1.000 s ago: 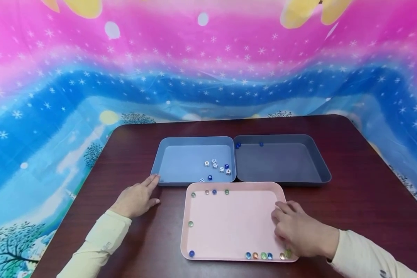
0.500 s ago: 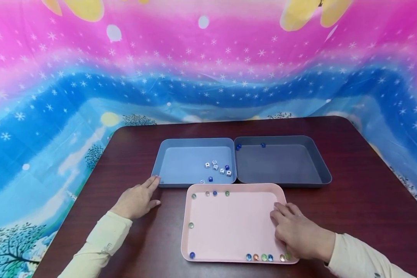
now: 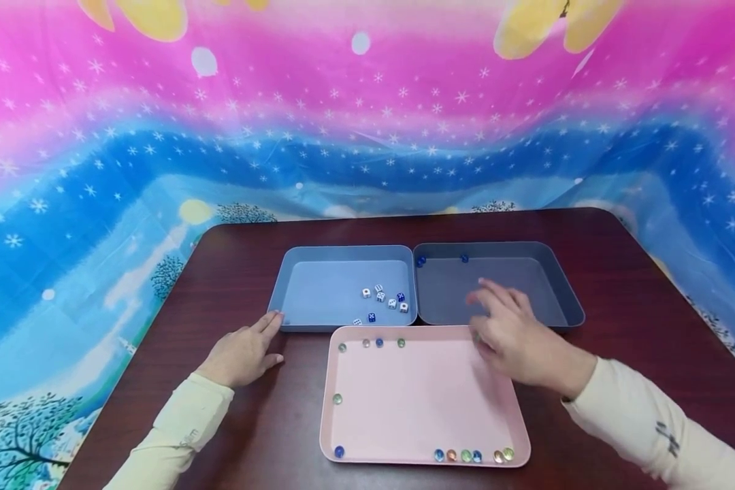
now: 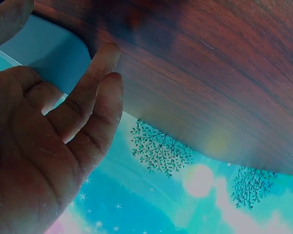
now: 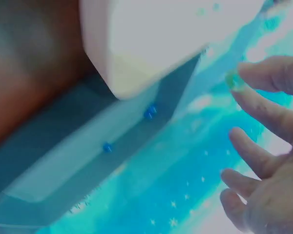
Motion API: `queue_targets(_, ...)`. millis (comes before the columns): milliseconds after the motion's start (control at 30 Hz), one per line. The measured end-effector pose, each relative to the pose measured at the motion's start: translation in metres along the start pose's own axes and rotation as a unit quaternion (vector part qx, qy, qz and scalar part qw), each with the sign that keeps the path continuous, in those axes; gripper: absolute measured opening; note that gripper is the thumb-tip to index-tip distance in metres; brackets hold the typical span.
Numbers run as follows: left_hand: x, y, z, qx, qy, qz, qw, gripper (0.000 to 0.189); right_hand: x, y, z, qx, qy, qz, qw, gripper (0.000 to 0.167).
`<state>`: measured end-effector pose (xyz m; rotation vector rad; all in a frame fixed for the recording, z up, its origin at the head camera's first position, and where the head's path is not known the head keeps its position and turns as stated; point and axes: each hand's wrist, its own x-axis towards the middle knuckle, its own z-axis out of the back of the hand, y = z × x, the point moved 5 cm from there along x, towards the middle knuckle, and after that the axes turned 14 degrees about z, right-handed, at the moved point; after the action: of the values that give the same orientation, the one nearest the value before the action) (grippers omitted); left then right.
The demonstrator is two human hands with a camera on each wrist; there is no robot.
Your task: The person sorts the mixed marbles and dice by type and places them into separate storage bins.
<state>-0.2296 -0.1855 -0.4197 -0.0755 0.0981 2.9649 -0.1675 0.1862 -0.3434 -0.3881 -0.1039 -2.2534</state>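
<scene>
My right hand (image 3: 523,340) is raised over the far right corner of the pink tray (image 3: 425,395), its fingers reaching over the near edge of the dark grey tray (image 3: 478,292). Between thumb and index finger it pinches a green glass marble (image 5: 234,80), seen in the right wrist view; the other fingers are spread. My left hand (image 3: 241,352) lies with relaxed fingers, fingertips at the near left corner of the blue-grey tray (image 3: 318,282). Glass marbles line the pink tray's edges, among them a green marble (image 3: 337,399) and a blue marble (image 3: 339,451).
Several white and blue dice, such as a blue die (image 3: 371,318), lie in the blue-grey tray. A few blue pieces (image 3: 464,258) sit along the dark tray's far side. The trays stand on a brown wooden table (image 3: 625,327), with a patterned cloth (image 3: 367,150) hanging behind.
My right hand has lifted from the pink tray's right side and moved away from me toward the dark tray, with the green marble in its fingertips. The left hand has stayed put.
</scene>
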Motion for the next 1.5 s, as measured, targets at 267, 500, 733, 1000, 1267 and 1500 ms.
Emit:
queue_targets(267,-0.001,-0.001,-0.005,-0.007,0.002,-0.003,1.0,0.074,0.047,-0.038,0.0,0.041,-0.034,-0.046,0.9975,0.009)
queue_targets(500,-0.001,-0.003,-0.007,-0.003,-0.002,-0.005,1.0,0.075,0.065,-0.057,-0.012,0.043,-0.004,-0.088,0.9952,0.009)
queue_targets(733,0.001,-0.005,-0.002,-0.005,-0.016,-0.012,0.9998,0.075,0.055,-0.065,-0.019,0.056,0.013,-0.118,0.9913,0.019)
queue_targets(1000,0.002,-0.001,0.002,-0.004,-0.019,-0.006,0.9998,0.075,0.039,-0.064,-0.026,0.046,0.032,-0.108,0.9926,0.014)
queue_targets(1267,0.001,0.002,0.001,-0.003,-0.013,-0.002,0.9999,0.075,0.014,-0.025,-0.027,0.029,0.032,-0.045,0.998,0.008)
queue_targets(1500,0.001,0.002,0.001,-0.005,-0.015,-0.008,0.9998,0.074,-0.026,0.026,-0.037,0.047,0.089,0.047,0.9938,0.022)
